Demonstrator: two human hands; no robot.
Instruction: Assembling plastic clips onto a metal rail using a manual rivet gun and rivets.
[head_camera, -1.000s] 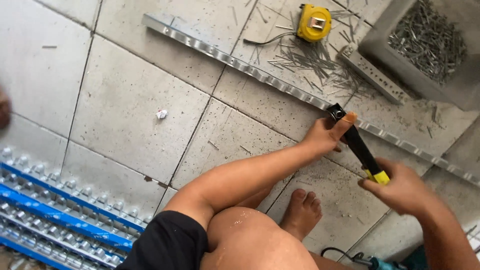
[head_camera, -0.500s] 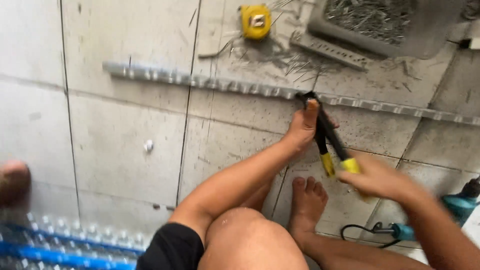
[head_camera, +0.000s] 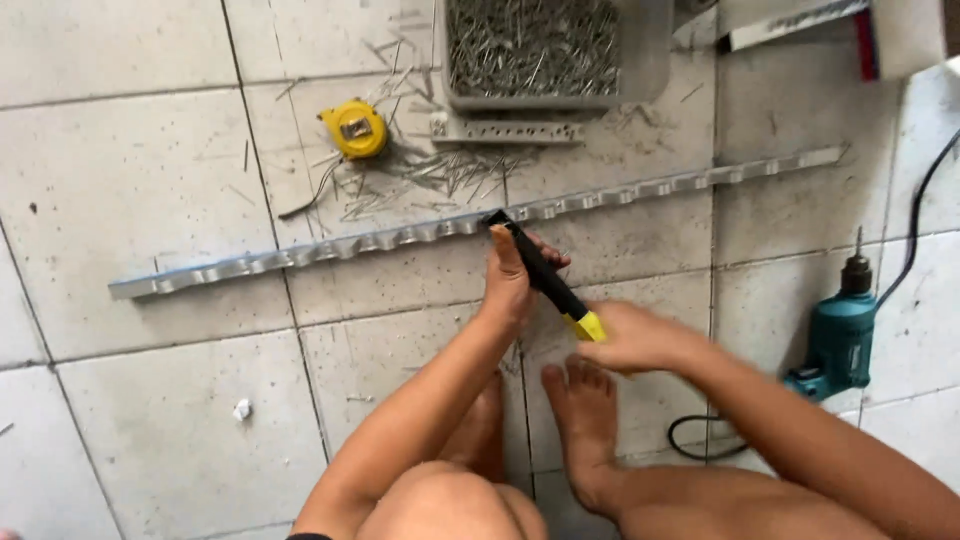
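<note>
So, person squats over a long metal strip lying across the floor tiles. Left hand is wrapped round the black upper part of a hand tool w/ yellow-tipped grips, tool head sitting right at the strip, about mid-length. Right hand is clenched on the yellow end, just below the strip. Looks like a squeeze/crimp step at one spot on the strip, tool already seated; can't tell if the handles are fully closed. Next move prob. needs a firm press w/ both hands while the head stays square on the strip, so it doesn't slip off. Above the strip: yellow tape measure, loose pins, grey tray of pins. Teal drill lies below the strip's right end.
</note>
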